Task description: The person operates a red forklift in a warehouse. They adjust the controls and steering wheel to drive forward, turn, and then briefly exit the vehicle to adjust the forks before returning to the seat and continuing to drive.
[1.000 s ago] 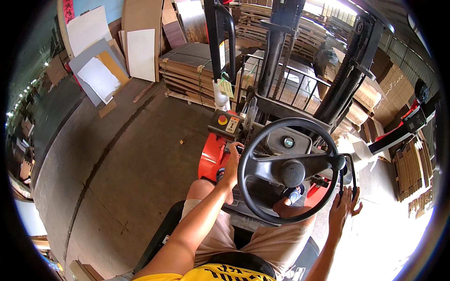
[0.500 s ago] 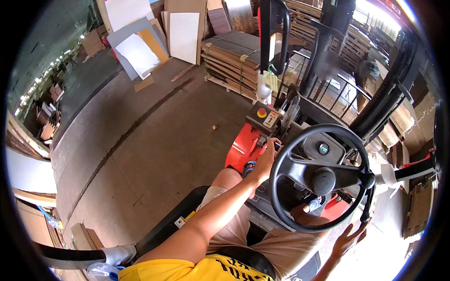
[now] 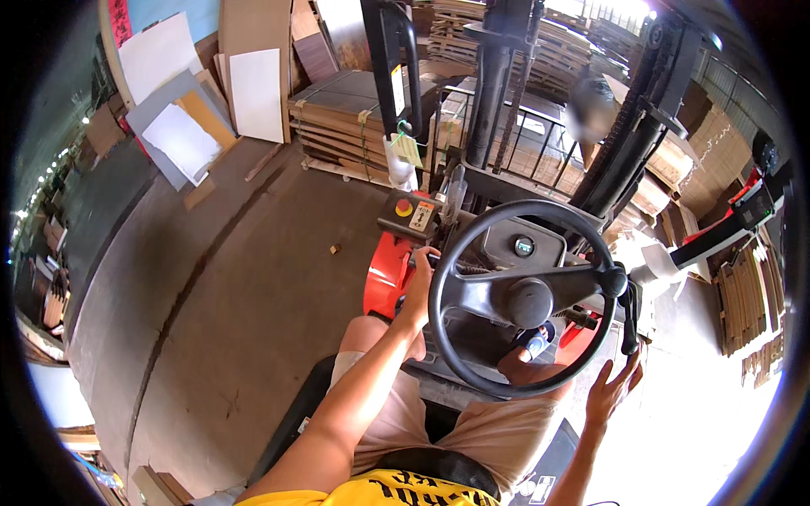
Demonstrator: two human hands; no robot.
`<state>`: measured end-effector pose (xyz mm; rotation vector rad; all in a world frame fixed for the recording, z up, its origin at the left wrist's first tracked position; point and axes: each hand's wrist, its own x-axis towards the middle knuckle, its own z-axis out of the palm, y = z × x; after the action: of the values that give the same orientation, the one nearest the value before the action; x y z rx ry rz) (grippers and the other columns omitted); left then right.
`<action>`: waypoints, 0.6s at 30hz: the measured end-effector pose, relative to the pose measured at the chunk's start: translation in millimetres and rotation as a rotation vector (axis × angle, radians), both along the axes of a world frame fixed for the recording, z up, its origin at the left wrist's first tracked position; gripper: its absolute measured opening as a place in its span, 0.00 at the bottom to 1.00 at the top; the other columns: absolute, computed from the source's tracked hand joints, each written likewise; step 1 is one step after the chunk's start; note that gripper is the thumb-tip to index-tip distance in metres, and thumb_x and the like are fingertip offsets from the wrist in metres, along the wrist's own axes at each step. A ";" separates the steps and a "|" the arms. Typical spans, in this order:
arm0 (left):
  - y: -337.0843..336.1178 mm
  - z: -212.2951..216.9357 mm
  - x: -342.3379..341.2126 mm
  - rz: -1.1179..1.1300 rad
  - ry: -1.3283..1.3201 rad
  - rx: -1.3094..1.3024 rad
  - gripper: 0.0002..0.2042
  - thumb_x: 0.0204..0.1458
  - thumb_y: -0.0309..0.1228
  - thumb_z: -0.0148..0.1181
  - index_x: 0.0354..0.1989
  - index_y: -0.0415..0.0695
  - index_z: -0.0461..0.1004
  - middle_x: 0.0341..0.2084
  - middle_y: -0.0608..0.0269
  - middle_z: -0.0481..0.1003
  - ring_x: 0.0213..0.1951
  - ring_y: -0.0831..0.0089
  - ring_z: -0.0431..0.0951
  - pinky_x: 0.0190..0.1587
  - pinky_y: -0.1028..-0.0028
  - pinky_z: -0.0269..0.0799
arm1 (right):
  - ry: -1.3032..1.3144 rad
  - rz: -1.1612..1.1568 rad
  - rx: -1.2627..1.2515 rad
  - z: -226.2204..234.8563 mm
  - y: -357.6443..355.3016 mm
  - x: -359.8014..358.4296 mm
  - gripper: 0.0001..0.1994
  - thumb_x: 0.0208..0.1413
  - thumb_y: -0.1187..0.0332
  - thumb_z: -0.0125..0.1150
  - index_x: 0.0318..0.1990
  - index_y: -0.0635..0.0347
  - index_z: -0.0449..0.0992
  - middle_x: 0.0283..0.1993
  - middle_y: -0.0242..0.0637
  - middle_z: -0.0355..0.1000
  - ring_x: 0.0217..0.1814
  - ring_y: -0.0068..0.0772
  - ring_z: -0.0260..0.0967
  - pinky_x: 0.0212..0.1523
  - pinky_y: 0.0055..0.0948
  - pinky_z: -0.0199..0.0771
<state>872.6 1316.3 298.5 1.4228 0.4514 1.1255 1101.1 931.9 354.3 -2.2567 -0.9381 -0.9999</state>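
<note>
I sit on a forklift, with its black steering wheel [image 3: 530,302] in front of me. My left hand [image 3: 419,274] is closed around a dark lever handle [image 3: 434,260] just left of the wheel, the grip partly hidden by the fingers. On the wheel's right side a black knob [image 3: 613,281] stands up from the rim. My right hand [image 3: 612,390] is open, fingers spread, with its fingertips at the lower end of a black control lever [image 3: 630,325]. A sandalled foot [image 3: 537,339] shows through the wheel.
A red emergency button [image 3: 404,207] sits left of the dash. Beyond the black mast [image 3: 494,93] and load guard stand board stacks. A pallet of flat boards [image 3: 337,122] is ahead left, near leaning white panels [image 3: 256,94]. Cardboard stacks [image 3: 751,295] stand at right. Behind the mast is a blurred shape.
The whole view has swung right, so the wheel, mast and boards sit farther left in the picture. My left hand keeps its grip; my right hand stays open by the control lever.
</note>
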 end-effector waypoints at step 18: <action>1.3 5.8 -7.4 0.039 0.063 0.025 0.25 0.62 0.25 0.60 0.62 0.46 0.53 0.33 0.64 0.73 0.34 0.76 0.73 0.39 0.72 0.73 | -0.035 0.014 -0.004 -5.2 0.4 6.4 0.35 0.66 0.67 0.55 0.78 0.60 0.52 0.78 0.52 0.58 0.71 0.61 0.58 0.72 0.57 0.56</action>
<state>865.2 1317.6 304.3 1.4804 0.5130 1.1232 1107.5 932.3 349.1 -2.2398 -0.9695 -1.0355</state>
